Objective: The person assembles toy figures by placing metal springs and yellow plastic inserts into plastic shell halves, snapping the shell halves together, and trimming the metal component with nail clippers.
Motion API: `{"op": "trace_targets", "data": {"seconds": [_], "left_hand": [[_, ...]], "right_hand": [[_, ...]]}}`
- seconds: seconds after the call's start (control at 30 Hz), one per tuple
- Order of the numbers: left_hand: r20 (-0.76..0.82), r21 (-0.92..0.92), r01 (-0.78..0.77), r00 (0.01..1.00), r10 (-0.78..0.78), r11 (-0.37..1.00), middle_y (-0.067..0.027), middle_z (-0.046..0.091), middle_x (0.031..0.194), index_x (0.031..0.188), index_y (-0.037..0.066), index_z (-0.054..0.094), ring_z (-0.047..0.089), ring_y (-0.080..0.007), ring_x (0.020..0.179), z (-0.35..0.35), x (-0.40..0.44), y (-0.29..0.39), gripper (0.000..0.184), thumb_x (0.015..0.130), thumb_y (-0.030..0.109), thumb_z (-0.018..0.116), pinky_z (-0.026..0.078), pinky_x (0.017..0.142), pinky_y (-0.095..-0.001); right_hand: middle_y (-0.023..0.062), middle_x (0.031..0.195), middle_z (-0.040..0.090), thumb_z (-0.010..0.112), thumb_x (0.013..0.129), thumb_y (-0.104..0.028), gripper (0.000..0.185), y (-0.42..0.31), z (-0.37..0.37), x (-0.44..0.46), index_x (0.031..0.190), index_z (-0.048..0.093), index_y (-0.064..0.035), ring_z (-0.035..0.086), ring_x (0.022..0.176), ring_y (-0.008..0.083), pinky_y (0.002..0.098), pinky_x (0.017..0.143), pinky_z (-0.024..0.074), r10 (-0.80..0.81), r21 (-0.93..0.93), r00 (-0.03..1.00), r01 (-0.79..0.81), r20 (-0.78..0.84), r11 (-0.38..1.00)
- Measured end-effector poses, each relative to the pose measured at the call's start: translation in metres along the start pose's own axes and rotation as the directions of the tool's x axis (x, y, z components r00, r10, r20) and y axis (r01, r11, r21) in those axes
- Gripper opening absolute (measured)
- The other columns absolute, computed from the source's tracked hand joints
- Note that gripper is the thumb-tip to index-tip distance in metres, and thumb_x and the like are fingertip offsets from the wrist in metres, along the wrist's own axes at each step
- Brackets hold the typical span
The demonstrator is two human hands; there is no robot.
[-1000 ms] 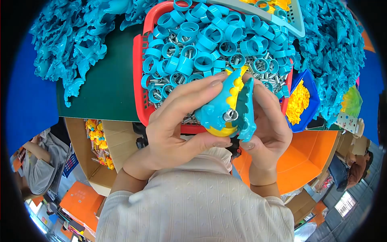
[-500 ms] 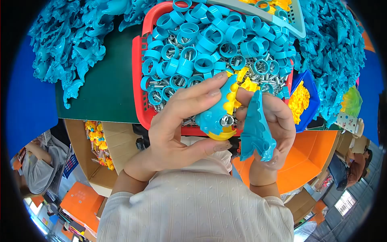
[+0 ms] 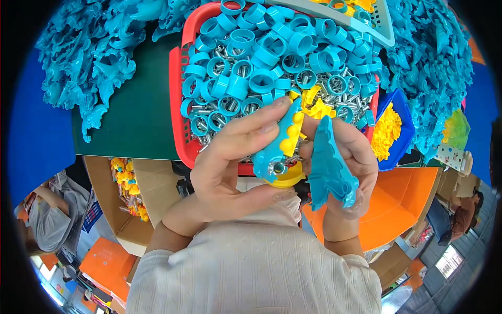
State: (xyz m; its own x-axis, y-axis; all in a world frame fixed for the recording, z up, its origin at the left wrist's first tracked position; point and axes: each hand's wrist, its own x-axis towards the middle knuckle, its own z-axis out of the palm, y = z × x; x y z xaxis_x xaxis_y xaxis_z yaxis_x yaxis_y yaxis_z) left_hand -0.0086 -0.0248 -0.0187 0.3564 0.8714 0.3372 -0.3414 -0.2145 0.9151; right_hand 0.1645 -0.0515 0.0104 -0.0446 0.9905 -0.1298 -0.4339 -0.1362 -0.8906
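Fingers of your left hand (image 3: 230, 157) grip the blue-and-yellow plastic shell (image 3: 277, 152) over the near edge of the red basket (image 3: 177, 99); your right hand (image 3: 353, 157), just right of it, has its fingers curled around a separate teal shell half (image 3: 329, 170).

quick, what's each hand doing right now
Left hand: closed around a blue-and-yellow piece with a metal tube in it.
Right hand: holding a separate blue shell.
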Motion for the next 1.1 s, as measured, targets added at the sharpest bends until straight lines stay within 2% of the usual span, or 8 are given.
{"op": "trace_targets", "data": {"seconds": [0.07, 0.13, 0.23, 0.47, 0.53, 0.73, 0.93, 1.1], "left_hand": [[-0.013, 0.016, -0.003, 1.0, 0.003, 1.0, -0.0253, 0.036, 0.131, 0.122, 0.0, 0.043, 0.037, -0.0344, 0.124, 0.002, -0.001, -0.001, 0.062, 0.067, -0.003, 0.07, 0.035, 0.099, -0.041], [-0.008, 0.068, -0.03, 1.0, 0.03, 0.997, -0.0253, 0.037, 0.131, 0.121, 0.0, 0.043, 0.039, -0.0343, 0.122, 0.003, -0.001, -0.004, 0.062, 0.066, -0.003, 0.071, 0.036, 0.098, -0.0407], [-0.013, 0.021, -0.004, 1.0, 0.004, 1.0, -0.0251, 0.039, 0.129, 0.121, 0.0, 0.043, 0.042, -0.0342, 0.12, 0.003, -0.003, -0.002, 0.063, 0.065, -0.003, 0.072, 0.037, 0.097, -0.0402], [0.012, 0.099, -0.091, 0.996, 0.09, 0.991, -0.0244, 0.04, 0.128, 0.121, 0.0, 0.043, 0.041, -0.0342, 0.121, 0.0, 0.003, 0.0, 0.064, 0.064, -0.002, 0.072, 0.037, 0.097, -0.0407], [-0.007, 0.033, -0.093, 0.996, 0.093, 0.995, -0.0242, 0.039, 0.129, 0.121, 0.0, 0.043, 0.04, -0.0342, 0.121, 0.0, 0.001, -0.004, 0.063, 0.064, -0.002, 0.072, 0.036, 0.098, -0.041], [-0.043, 0.151, -0.154, 0.986, 0.162, 0.976, -0.0243, 0.041, 0.128, 0.119, -0.001, 0.044, 0.044, -0.0333, 0.118, 0.004, 0.001, -0.008, 0.063, 0.063, -0.001, 0.072, 0.039, 0.094, -0.038], [-0.043, 0.35, -0.098, 0.992, 0.12, 0.932, -0.0224, 0.049, 0.123, 0.114, 0.002, 0.051, 0.056, -0.0256, 0.101, 0.003, 0.002, -0.001, 0.062, 0.057, 0.004, 0.075, 0.041, 0.074, -0.0281], [-0.058, 0.36, -0.111, 0.988, 0.141, 0.926, -0.021, 0.05, 0.123, 0.113, 0.002, 0.052, 0.057, -0.0241, 0.096, 0.004, 0.0, -0.002, 0.061, 0.057, 0.006, 0.076, 0.041, 0.073, -0.0285]], "right_hand": [[0.0314, 0.115, 0.05, 0.069, 0.067, -0.049, 0.088, 0.003, -0.003, 0.002, 0.123, 0.037, 0.012, 0.061, 0.084, 0.0273, 0.0347, 0.073, 0.0511, 0.023, -0.001, 1.0, -0.023, 0.015, 1.0], [0.0298, 0.119, 0.047, 0.074, 0.067, -0.019, 0.075, 0.013, -0.009, 0.004, 0.123, 0.037, 0.0143, 0.053, 0.108, 0.033, 0.0408, 0.089, 0.0446, -0.204, 0.325, 0.953, 0.124, 0.226, 0.938], [0.0289, 0.119, 0.048, 0.074, 0.065, -0.016, 0.074, 0.011, -0.011, 0.002, 0.122, 0.039, 0.0153, 0.052, 0.108, 0.0328, 0.0409, 0.091, 0.0431, -0.185, 0.282, 0.954, 0.115, 0.237, 0.952], [0.0269, 0.119, 0.049, 0.074, 0.062, -0.014, 0.072, 0.01, -0.015, 0.008, 0.12, 0.042, 0.0146, 0.052, 0.11, 0.0322, 0.0419, 0.096, 0.0386, -0.247, 0.237, 0.918, 0.176, 0.312, 0.955], [0.0243, 0.12, 0.049, 0.075, 0.062, -0.016, 0.072, 0.005, -0.015, 0.001, 0.121, 0.043, 0.0121, 0.051, 0.111, 0.0306, 0.0403, 0.096, 0.0381, -0.124, 0.029, 0.974, 0.121, 0.191, 0.992], [0.0226, 0.125, 0.045, 0.073, 0.069, -0.021, 0.068, 0.005, -0.008, 0.002, 0.122, 0.043, 0.0099, 0.046, 0.116, 0.029, 0.0371, 0.093, 0.0406, -0.187, -0.236, 0.974, 0.212, 0.126, 0.948], [0.0248, 0.127, 0.042, 0.069, 0.074, -0.026, 0.067, 0.007, -0.008, 0.006, 0.123, 0.041, 0.0105, 0.044, 0.118, 0.0321, 0.0391, 0.094, 0.0397, -0.251, -0.185, 0.944, 0.292, 0.216, 0.938], [0.0259, 0.127, 0.042, 0.067, 0.077, -0.028, 0.067, 0.009, -0.011, 0.005, 0.124, 0.04, 0.0106, 0.042, 0.118, 0.0349, 0.0424, 0.096, 0.0373, -0.25, -0.12, 0.942, 0.281, 0.224, 0.952]]}}
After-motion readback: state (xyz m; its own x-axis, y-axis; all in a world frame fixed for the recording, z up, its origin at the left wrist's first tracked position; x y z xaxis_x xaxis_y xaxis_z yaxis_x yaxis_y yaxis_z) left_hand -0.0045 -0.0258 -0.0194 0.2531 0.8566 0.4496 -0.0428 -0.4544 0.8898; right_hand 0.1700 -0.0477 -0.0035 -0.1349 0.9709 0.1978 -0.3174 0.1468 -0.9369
